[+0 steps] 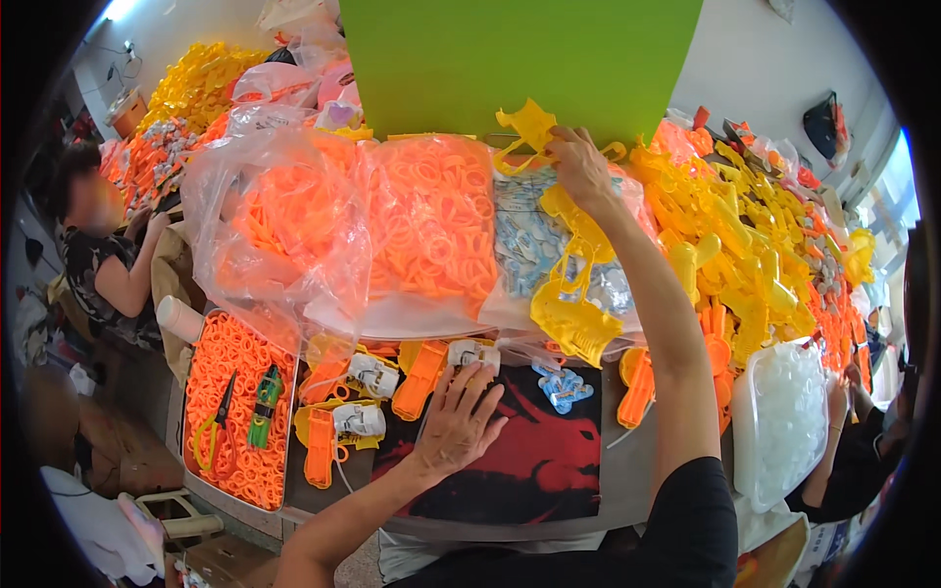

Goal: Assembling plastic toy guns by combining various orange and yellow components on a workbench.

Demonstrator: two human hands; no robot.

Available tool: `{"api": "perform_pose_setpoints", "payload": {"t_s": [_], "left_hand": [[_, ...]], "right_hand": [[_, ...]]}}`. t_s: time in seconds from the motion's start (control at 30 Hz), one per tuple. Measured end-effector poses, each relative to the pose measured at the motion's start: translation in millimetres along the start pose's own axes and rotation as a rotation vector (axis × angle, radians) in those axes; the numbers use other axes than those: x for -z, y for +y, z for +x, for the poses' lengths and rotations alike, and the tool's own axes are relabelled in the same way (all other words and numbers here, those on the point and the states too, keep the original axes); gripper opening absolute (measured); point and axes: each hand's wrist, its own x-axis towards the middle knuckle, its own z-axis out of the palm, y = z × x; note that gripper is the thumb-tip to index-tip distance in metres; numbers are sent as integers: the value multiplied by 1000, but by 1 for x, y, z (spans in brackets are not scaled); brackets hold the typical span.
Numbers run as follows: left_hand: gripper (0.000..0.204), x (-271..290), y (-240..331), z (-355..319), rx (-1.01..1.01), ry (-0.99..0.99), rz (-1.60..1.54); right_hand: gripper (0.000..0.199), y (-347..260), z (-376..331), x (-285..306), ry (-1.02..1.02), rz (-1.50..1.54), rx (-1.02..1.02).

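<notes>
My right hand [585, 167], raised over the far side of the table, grips a yellow plastic part [529, 125] by its edge. Below that hand, more yellow plastic pieces [580, 328] with thin loops lie or hang over a bag of light blue parts [534, 220]; whether they join the held one I cannot tell. My left hand [461, 416] lies flat with fingers spread on a dark red-and-black mat [549, 461]. Its fingertips reach a white cylindrical part [474, 354] beside an orange-and-yellow piece [421, 377]. Small light blue parts [563, 389] sit on the mat's far edge.
At left, a tray of orange rings [235, 343] holds scissors [222, 416] and a green-handled tool [265, 407]. Clear bags of orange parts [431, 220] stand behind. Yellow parts [735, 255] are heaped at right, beside a white tub [784, 421]. People sit on both sides.
</notes>
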Motion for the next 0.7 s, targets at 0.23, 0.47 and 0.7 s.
{"api": "perform_pose_setpoints", "payload": {"t_s": [0.23,0.47,0.7], "left_hand": [[51,-3,-3,-1,19,-2,26],[54,5,2,4,12,-43,55],[56,2,3,0,30,-95,53]], "right_hand": [[17,41,-61,105,154,-141,-115],[27,71,-124,162,-94,-626,-335],[15,132,-3,50,-84,-184,49]]}}
